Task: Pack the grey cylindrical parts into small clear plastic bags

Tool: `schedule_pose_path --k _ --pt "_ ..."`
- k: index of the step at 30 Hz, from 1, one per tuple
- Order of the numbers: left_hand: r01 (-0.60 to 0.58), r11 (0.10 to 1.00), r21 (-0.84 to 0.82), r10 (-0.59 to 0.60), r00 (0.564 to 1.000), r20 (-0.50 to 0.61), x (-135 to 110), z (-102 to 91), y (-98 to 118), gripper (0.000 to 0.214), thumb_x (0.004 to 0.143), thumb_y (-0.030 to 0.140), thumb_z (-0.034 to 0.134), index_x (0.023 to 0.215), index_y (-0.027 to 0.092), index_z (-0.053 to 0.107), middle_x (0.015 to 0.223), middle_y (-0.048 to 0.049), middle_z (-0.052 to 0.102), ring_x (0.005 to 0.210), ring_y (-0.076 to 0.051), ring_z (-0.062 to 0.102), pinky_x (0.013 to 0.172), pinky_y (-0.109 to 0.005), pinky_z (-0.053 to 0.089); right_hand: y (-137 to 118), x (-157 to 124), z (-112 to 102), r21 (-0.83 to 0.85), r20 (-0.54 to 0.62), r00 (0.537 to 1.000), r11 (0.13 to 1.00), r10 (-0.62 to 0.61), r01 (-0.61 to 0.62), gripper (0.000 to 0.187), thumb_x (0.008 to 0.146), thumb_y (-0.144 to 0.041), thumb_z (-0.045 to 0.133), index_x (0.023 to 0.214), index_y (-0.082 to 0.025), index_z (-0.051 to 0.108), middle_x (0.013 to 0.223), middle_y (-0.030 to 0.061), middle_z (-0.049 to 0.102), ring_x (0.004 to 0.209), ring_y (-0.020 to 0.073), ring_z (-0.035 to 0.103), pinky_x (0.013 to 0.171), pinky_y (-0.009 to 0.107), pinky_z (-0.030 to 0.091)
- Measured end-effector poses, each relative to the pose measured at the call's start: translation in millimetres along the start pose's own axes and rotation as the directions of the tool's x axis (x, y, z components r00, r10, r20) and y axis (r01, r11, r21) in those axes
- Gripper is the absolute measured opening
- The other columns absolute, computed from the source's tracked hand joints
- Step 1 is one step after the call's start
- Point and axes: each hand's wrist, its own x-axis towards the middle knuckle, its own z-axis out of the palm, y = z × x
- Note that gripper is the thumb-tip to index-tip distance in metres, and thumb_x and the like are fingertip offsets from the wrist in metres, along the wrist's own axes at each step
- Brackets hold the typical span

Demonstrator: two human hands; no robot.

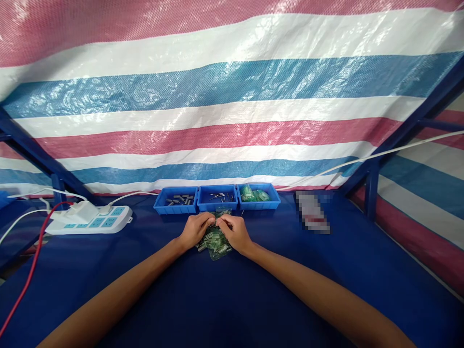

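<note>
My left hand [196,229] and my right hand [235,232] meet at the middle of the blue table, fingers closed in a pinch. Between them is a clear, greenish plastic bag [218,246] with several small metal pieces showing through it. Both hands grip its upper part; the fingertips hide the exact hold. The lower part of the bag spreads on the tabletop below the fingers. Just beyond stands a blue bin [224,206] with thin metal pieces inside.
A left blue bin [176,210] holds short metal cylinders; a right one [259,206] holds green-tinted bags. At left lies a white power strip [119,224] with plugs and a red cable [32,270]. A blurred flat item [312,212] lies at right. Striped sheeting [217,111] hangs behind.
</note>
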Motion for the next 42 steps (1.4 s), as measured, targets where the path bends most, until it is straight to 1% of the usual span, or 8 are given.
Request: schedule_pose_path --k 4,7,16,27,36,42 --pt "0.004 1.000 -0.006 -0.004 1.000 0.019 -0.2 -0.5 -0.4 0.033 0.095 0.031 0.038 0.074 0.015 0.057 0.060 0.0015 0.050 0.054 -0.009 0.047 0.053 -0.018 0.036 -0.5 -0.3 0.3 -0.018 -0.004 1.000 1.000 -0.006 0.006 0.032 0.089 -0.031 0.044 0.066 -0.015 0.057 0.050 -0.0039 0.042 0.048 0.0085 0.037 0.049 0.021 0.028" --pt "0.003 1.000 -0.005 -0.003 1.000 0.018 -0.5 -1.0 0.4 0.034 0.095 0.031 0.038 0.072 0.014 0.057 0.058 0.0021 0.047 0.052 -0.008 0.045 0.052 -0.019 0.035 -0.5 -0.3 0.4 -0.023 -0.001 1.000 1.000 -0.007 0.007 0.032 0.089 -0.031 0.044 0.066 -0.015 0.057 0.050 -0.0039 0.042 0.048 0.0086 0.037 0.049 0.021 0.027" --pt "0.017 1.000 -0.012 -0.017 1.000 0.024 -1.1 -0.9 0.6 0.033 0.095 0.030 0.039 0.072 0.014 0.057 0.061 0.0013 0.049 0.053 -0.008 0.044 0.054 -0.020 0.035 -1.3 0.0 -0.2 -0.026 0.000 1.000 0.999 -0.018 0.018 0.032 0.089 -0.030 0.044 0.065 -0.014 0.056 0.051 -0.0042 0.039 0.048 0.0082 0.035 0.049 0.021 0.026" --pt "0.026 1.000 -0.006 -0.026 0.999 0.021 -1.0 -0.2 0.4 0.035 0.095 0.032 0.037 0.073 0.014 0.058 0.062 0.0004 0.052 0.055 -0.009 0.046 0.057 -0.021 0.036 -1.3 0.2 -0.4 -0.026 0.007 1.000 1.000 -0.009 0.009 0.033 0.090 -0.032 0.043 0.065 -0.015 0.057 0.051 -0.0039 0.039 0.049 0.0087 0.035 0.049 0.021 0.027" --pt "0.018 1.000 -0.007 -0.017 1.000 0.013 -0.7 -1.6 2.8 0.035 0.095 0.032 0.037 0.073 0.014 0.057 0.061 0.0009 0.051 0.053 -0.009 0.045 0.054 -0.020 0.036 -3.6 0.4 -1.1 -0.018 0.008 1.000 1.000 -0.003 0.004 0.034 0.089 -0.034 0.043 0.064 -0.015 0.056 0.051 -0.0038 0.039 0.049 0.0089 0.036 0.048 0.021 0.027" --pt "0.028 1.000 0.008 -0.028 0.999 0.016 -2.6 -1.0 -0.6 0.030 0.095 0.033 0.038 0.080 0.015 0.057 0.063 0.0012 0.053 0.054 -0.008 0.048 0.053 -0.018 0.036 -2.2 0.1 -0.7 -0.015 0.016 1.000 1.000 -0.001 0.001 0.034 0.090 -0.034 0.043 0.066 -0.015 0.057 0.050 -0.0039 0.040 0.049 0.0087 0.036 0.048 0.021 0.027"
